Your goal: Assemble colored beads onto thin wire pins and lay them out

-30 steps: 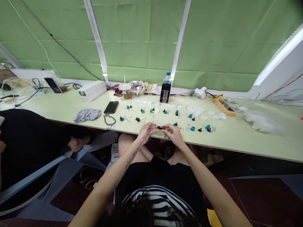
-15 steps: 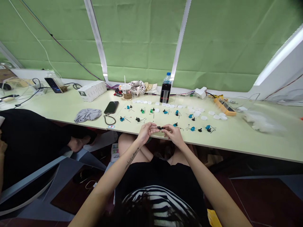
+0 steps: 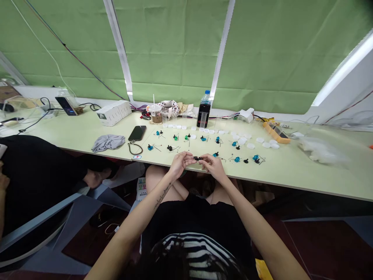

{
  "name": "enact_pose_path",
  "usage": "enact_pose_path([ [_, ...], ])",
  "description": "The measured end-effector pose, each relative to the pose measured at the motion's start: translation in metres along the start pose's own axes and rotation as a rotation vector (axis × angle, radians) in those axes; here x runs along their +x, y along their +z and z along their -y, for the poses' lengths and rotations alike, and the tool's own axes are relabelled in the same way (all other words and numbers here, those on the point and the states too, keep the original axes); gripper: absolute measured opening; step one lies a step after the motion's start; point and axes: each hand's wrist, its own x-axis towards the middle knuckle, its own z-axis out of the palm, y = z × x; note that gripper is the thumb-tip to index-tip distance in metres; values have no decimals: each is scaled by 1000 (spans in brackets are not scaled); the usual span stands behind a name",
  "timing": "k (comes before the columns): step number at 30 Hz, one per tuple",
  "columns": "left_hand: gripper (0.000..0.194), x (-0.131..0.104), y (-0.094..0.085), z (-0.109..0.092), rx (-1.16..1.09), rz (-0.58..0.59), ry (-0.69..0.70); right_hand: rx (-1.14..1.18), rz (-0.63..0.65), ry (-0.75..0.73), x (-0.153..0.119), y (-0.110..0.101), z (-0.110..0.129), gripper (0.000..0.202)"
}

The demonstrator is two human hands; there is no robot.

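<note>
At the table's front edge a small dark part (image 3: 197,158) is held between my two hands; its exact kind is too small to make out. My left hand (image 3: 178,165) pinches it from the left, near a thin pale shaft that the fingers partly hide. From the other side my right hand (image 3: 214,165) grips it with thumb and fingertips. Just beyond lie a blue and black knob-like piece (image 3: 215,154), a black one (image 3: 169,147) and a green one (image 3: 175,137), with thin bent metal rods beside them. More blue pieces (image 3: 237,159) sit to the right.
White round caps (image 3: 241,140) and clear tubes stand behind the pieces. A phone (image 3: 137,133), grey cloth (image 3: 108,143), white box (image 3: 114,112), drink cup (image 3: 156,115), bottle (image 3: 206,97) with a phone against it, and yellow device (image 3: 276,132) share the table (image 3: 320,177). Another person sits at left.
Both hands stay in nearly the same place, still holding the small dark part. The view has shifted very slightly.
</note>
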Motion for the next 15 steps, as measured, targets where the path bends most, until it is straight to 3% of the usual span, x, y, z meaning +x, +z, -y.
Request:
enact_pose_path([
  [15, 30, 0, 1, 0, -19, -5, -4, 17, 15, 16, 0, 0, -2, 36],
])
